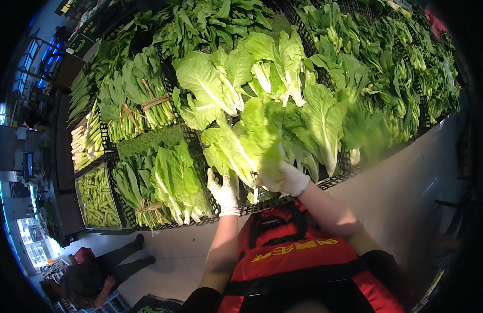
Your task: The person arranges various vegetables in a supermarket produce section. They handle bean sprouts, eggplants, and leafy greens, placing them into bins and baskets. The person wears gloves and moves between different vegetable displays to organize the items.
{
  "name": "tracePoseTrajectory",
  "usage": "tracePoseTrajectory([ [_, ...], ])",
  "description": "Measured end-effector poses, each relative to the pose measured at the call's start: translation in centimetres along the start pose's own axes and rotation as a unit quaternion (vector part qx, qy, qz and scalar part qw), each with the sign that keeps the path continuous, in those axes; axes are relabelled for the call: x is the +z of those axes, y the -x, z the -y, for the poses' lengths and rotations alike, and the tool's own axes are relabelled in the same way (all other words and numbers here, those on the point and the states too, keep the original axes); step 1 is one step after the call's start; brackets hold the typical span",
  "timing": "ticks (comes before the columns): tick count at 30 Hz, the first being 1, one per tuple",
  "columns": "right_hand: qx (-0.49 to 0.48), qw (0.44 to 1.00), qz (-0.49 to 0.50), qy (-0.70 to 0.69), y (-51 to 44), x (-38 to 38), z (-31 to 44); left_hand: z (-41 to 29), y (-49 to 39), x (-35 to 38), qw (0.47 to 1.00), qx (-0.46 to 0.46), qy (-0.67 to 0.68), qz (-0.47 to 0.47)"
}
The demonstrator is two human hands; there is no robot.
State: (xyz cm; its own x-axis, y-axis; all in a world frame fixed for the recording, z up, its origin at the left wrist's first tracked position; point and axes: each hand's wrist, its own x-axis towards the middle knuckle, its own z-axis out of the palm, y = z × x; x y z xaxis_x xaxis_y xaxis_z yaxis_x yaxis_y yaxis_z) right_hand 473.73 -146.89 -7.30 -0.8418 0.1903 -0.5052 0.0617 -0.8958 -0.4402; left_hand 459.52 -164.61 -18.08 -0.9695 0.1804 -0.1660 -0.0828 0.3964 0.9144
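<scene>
My right hand (290, 179), in a white glove, is closed around the lower part of a pale green leafy lettuce (261, 133). The leaves are blurred and partly hide its fingers. To the left, my gloved left hand (224, 195) has thumb and fingers apart at the front of the black plastic crate (266, 203). Its fingertips are close to the stalks of more lettuce; contact with them cannot be made out. Further lettuce heads (204, 80) lie behind in the same crate, white stalks mostly toward me.
Tied bundles of leafy greens (151, 98) and loose lettuce (177, 178) lie left, beside a metal tray of green pods (98, 197). Bok choy (382, 74) fills crates at right. A person (89, 274) stands on the floor at lower left.
</scene>
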Motion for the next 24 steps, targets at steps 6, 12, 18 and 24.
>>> tracePoseTrajectory([
  [6, -0.168, 0.918, -0.121, 0.338, -11.0, -7.5, -11.8, -2.6, -1.0, -0.3, 0.946, -0.178, 0.194, 0.188],
  [12, -0.322, 0.593, -0.221, 0.704, -2.1, -1.9, -4.1, -0.7, -1.0, 1.6, 0.988, 0.072, -0.025, 0.132],
  [18, -0.194, 0.584, -0.307, 0.726, -4.5, -5.4, -2.5, -3.6, 0.2, 5.2, 0.961, 0.151, -0.161, 0.165],
  [24, -0.22, 0.845, -0.297, 0.387, -1.5, -5.1, -2.4, -6.8, 0.8, 0.5, 0.971, 0.132, -0.127, 0.154],
])
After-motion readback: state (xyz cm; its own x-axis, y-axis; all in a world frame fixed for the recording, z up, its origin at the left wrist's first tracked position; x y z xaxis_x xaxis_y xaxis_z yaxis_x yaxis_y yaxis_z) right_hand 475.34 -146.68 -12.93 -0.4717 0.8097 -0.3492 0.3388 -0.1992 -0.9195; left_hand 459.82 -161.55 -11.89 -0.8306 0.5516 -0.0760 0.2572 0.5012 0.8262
